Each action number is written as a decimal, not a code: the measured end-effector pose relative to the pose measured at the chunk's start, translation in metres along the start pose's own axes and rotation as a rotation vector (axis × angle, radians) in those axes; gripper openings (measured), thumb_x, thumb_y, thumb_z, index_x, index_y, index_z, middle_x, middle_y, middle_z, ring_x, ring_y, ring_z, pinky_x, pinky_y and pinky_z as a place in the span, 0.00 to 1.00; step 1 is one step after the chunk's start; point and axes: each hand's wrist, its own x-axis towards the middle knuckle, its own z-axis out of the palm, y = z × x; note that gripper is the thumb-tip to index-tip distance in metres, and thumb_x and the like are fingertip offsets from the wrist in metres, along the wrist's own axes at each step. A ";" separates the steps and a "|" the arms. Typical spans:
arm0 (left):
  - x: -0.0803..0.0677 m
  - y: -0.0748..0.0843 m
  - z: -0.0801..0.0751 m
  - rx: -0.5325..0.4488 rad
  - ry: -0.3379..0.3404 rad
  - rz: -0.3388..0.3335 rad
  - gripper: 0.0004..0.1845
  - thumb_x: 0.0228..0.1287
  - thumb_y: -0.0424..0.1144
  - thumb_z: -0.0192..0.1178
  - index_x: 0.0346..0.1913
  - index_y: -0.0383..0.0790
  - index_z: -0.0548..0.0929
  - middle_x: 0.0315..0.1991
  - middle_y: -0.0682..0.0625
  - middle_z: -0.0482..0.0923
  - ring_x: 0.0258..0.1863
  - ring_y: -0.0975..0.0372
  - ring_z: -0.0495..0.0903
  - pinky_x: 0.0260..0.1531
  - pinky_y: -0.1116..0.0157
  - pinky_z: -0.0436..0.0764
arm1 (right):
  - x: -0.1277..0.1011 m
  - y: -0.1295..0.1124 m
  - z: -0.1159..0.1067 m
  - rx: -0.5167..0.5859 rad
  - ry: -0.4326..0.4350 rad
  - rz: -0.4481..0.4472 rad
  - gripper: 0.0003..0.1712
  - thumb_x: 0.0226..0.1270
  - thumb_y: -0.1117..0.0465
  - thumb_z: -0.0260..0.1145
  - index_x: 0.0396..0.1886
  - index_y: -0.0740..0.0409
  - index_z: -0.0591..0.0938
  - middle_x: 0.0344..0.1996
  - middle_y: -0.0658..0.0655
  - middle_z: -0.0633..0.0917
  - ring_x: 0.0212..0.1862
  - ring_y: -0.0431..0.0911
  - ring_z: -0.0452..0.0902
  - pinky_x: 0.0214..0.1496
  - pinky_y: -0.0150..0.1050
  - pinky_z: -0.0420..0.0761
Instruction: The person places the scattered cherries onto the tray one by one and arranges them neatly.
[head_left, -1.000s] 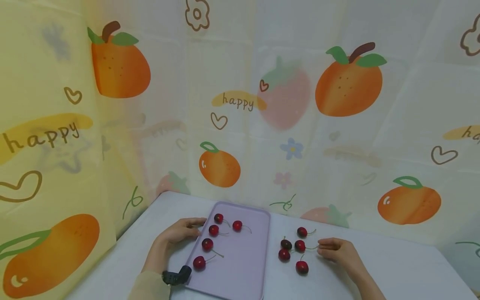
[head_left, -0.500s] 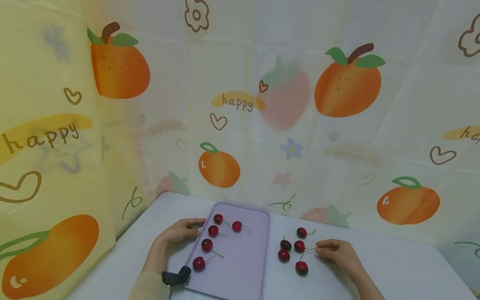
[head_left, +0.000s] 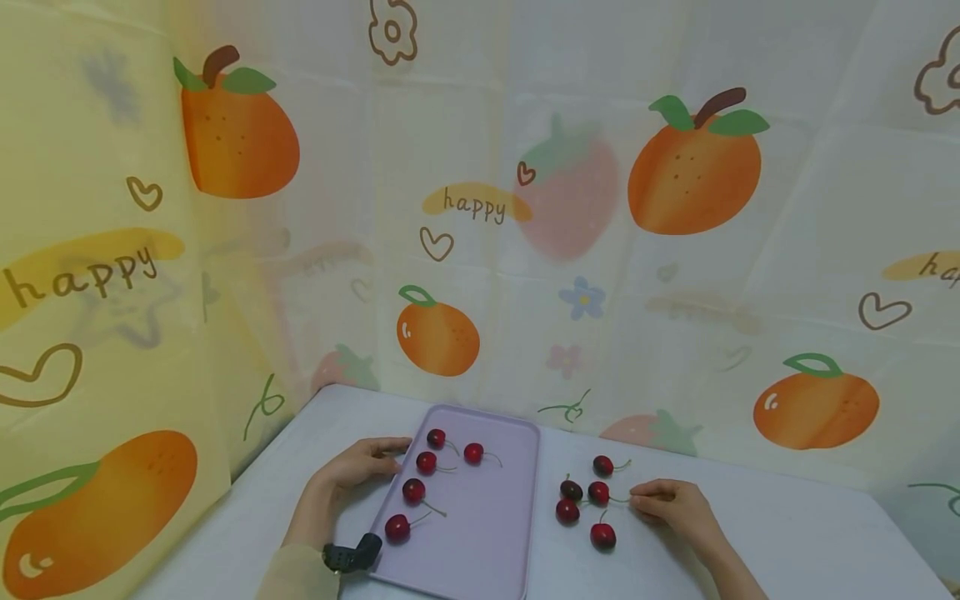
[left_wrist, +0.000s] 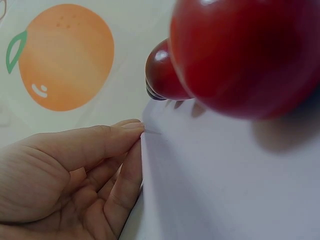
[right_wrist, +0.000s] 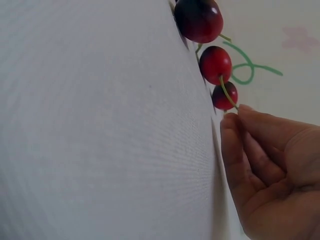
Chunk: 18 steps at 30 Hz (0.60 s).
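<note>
A lavender tray (head_left: 480, 533) holds several red cherries, among them one (head_left: 413, 490) near its left rim. My left hand (head_left: 378, 457) rests at that rim with relaxed fingers touching the edge; the left wrist view shows the fingertips (left_wrist: 135, 127) against the tray (left_wrist: 225, 185) beside a close cherry (left_wrist: 245, 55). Right of the tray several more cherries lie on the table. My right hand (head_left: 647, 498) pinches the stem of one of them (head_left: 597, 492). In the right wrist view that stem (right_wrist: 227, 92) runs from its cherry (right_wrist: 215, 64) to my fingertips (right_wrist: 235, 117).
The grey table (head_left: 787, 533) stands in a corner of fruit-printed curtain (head_left: 480, 250) that closes the back and left sides. A black wrist-worn device (head_left: 352, 553) sits by the tray's near left corner. Bare table lies to the right of my right hand.
My right hand's fingertips have crept slightly left onto the cherry's stem. The left hand and the cherries have stayed in place.
</note>
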 end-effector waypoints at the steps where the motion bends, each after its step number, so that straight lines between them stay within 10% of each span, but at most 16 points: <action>1: 0.000 0.000 0.000 -0.001 0.002 -0.002 0.27 0.60 0.34 0.63 0.64 0.43 0.78 0.69 0.40 0.72 0.68 0.46 0.67 0.71 0.39 0.59 | 0.000 0.000 0.000 -0.001 -0.003 -0.006 0.15 0.60 0.60 0.72 0.42 0.67 0.87 0.36 0.56 0.90 0.35 0.39 0.84 0.38 0.33 0.85; 18: 0.000 0.000 0.000 -0.001 -0.003 0.007 0.26 0.61 0.34 0.63 0.64 0.42 0.78 0.68 0.40 0.73 0.66 0.46 0.68 0.70 0.40 0.61 | 0.001 -0.005 0.001 -0.070 0.041 -0.021 0.10 0.58 0.61 0.73 0.39 0.60 0.89 0.35 0.53 0.91 0.34 0.36 0.82 0.37 0.28 0.82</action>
